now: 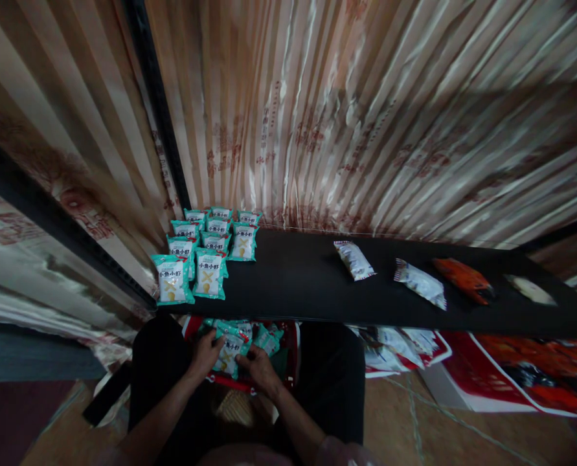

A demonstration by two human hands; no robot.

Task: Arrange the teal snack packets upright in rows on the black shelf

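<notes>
Between both hands is a teal-and-white snack packet (pixel 228 351), its printed front facing up. My left hand (pixel 207 353) grips its left side, and my right hand (pixel 260 367) has the lower right edge between thumb and fingers. Beneath it a red basket (pixel 293 349) sits between my knees, with more teal snack packets (pixel 267 339) inside. Several matching packets (pixel 210 273) stand in rows at the left end of the black shelf (pixel 288 275).
Further right on the shelf lie two white packets (pixel 354 260), an orange packet (pixel 463 279) and a pale packet (pixel 531 289). Below are a container of white packets (pixel 390 346) and a red-and-white box (pixel 463 375) by orange packets. Printed curtains hang behind; a black post (pixel 159 97) rises at left.
</notes>
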